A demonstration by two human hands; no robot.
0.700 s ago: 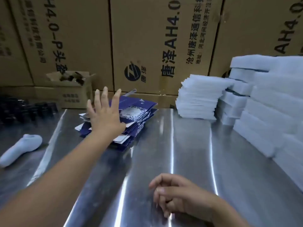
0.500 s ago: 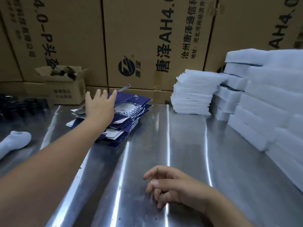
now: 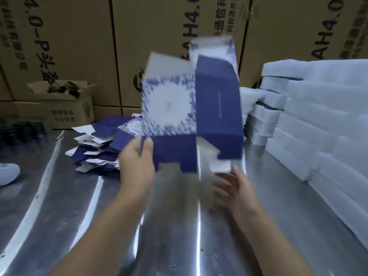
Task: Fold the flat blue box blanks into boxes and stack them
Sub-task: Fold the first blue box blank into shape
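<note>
left hand (image 3: 137, 166) holds box blank (image 3: 217, 108) upright, long axis vertical.

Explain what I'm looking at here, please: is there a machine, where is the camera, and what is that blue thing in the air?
There is no machine: a person works with bare hands, and the camera sits on their head, looking forward and down, so you see their own arms. The left hand has a pinching grip on the lower corner of a blue box blank, a printed card cut-out with a white patterned panel, held above the metal table and blurred by motion. The right hand is open just under it; whether it touches is unclear. More blanks lie in a loose pile on the left. Stacked white slabs stand on the right, brown cartons behind.
</note>
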